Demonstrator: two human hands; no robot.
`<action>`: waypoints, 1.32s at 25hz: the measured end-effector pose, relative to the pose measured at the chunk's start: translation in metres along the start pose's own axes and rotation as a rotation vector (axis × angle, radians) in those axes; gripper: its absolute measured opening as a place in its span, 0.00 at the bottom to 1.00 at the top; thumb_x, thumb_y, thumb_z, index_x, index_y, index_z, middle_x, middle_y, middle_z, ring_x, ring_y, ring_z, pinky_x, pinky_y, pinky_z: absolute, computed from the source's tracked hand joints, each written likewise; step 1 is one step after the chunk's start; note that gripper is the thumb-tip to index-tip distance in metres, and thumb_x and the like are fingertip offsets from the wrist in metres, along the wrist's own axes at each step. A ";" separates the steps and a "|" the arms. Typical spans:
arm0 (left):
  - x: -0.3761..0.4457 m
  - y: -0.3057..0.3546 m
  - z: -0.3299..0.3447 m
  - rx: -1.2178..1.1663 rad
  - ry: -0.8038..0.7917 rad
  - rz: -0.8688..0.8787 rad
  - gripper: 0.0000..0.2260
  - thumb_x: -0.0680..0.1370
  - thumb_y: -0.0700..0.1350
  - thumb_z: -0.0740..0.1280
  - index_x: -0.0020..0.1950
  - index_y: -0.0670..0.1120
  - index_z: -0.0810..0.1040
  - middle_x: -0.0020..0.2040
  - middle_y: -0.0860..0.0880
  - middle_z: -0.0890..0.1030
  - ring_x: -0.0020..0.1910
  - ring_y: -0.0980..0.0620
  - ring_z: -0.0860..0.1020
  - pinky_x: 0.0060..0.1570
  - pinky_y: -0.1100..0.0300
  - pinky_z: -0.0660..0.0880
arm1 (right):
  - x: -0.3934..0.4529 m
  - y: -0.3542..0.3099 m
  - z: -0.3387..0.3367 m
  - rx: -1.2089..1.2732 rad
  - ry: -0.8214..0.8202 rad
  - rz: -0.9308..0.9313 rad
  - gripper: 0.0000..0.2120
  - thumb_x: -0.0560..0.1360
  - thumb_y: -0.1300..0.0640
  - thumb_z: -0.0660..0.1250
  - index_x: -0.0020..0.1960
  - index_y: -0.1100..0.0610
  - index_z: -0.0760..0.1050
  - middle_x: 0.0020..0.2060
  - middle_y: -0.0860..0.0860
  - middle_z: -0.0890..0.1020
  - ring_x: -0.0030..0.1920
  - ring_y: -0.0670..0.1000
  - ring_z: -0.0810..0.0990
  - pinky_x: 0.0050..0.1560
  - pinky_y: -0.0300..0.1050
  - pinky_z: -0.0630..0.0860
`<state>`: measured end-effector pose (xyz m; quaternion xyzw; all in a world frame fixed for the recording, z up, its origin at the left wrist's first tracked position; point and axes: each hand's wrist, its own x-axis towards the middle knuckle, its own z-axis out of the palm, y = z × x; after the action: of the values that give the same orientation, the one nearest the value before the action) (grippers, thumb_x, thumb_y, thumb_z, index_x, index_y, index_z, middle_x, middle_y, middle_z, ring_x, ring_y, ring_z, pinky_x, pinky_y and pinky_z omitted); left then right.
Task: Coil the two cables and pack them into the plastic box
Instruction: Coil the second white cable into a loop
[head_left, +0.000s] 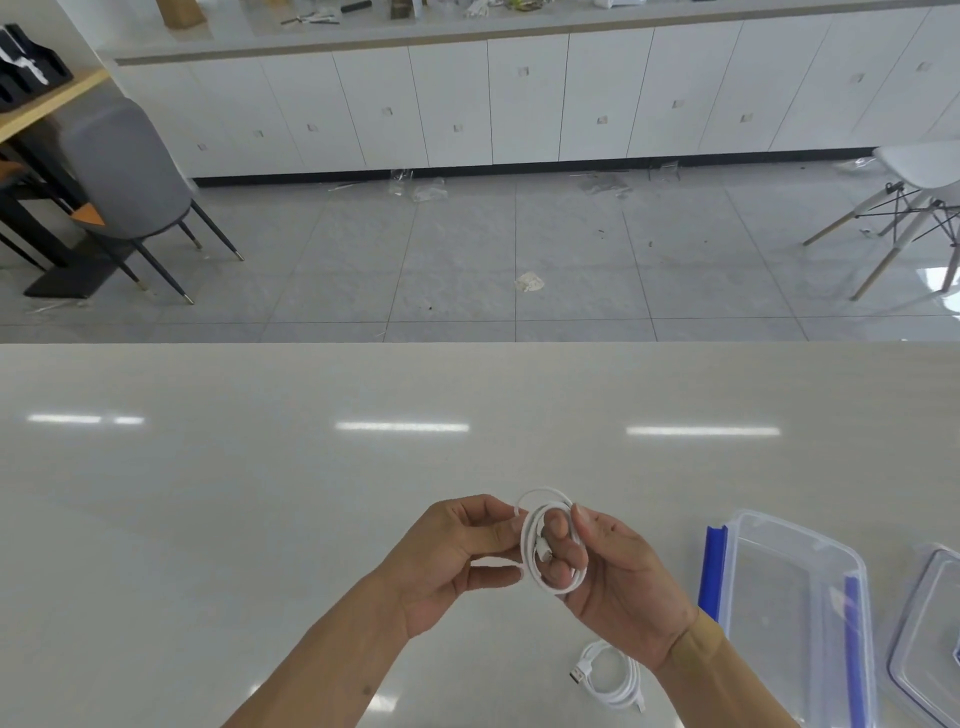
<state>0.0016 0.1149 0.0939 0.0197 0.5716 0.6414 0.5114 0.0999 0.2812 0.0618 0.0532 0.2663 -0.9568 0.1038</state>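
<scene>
Here both hands (447, 561) pinch round white cable coil (550, 540); glossy table (260, 493).

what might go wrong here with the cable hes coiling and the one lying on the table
The coil is held only by both hands' fingers, left hand and right hand, with nothing tying it, so it may spring open on the way to the plastic box. The second cable lies under the right wrist and might get dragged.
</scene>
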 end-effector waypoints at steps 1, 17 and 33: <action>-0.001 0.002 0.000 0.059 0.000 0.011 0.10 0.71 0.46 0.76 0.48 0.42 0.86 0.46 0.44 0.84 0.42 0.50 0.82 0.42 0.59 0.81 | 0.000 -0.002 -0.002 -0.032 0.013 -0.008 0.13 0.74 0.52 0.74 0.44 0.63 0.80 0.30 0.51 0.79 0.33 0.50 0.80 0.41 0.40 0.79; -0.008 -0.003 0.008 0.245 -0.021 0.040 0.14 0.72 0.39 0.77 0.56 0.50 0.84 0.55 0.49 0.84 0.41 0.50 0.83 0.45 0.59 0.80 | 0.006 -0.004 -0.014 -0.247 0.065 -0.051 0.12 0.80 0.55 0.62 0.47 0.64 0.75 0.32 0.53 0.74 0.36 0.53 0.74 0.43 0.46 0.75; 0.000 -0.011 0.009 0.230 0.027 0.122 0.10 0.71 0.43 0.74 0.51 0.44 0.84 0.44 0.47 0.83 0.40 0.50 0.81 0.41 0.59 0.77 | 0.004 -0.004 -0.004 -0.158 0.074 -0.114 0.12 0.81 0.59 0.57 0.47 0.66 0.74 0.36 0.59 0.75 0.39 0.56 0.77 0.43 0.50 0.78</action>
<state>0.0141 0.1191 0.0887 0.1046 0.6458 0.6019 0.4580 0.0953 0.2860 0.0597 0.0650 0.3472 -0.9345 0.0430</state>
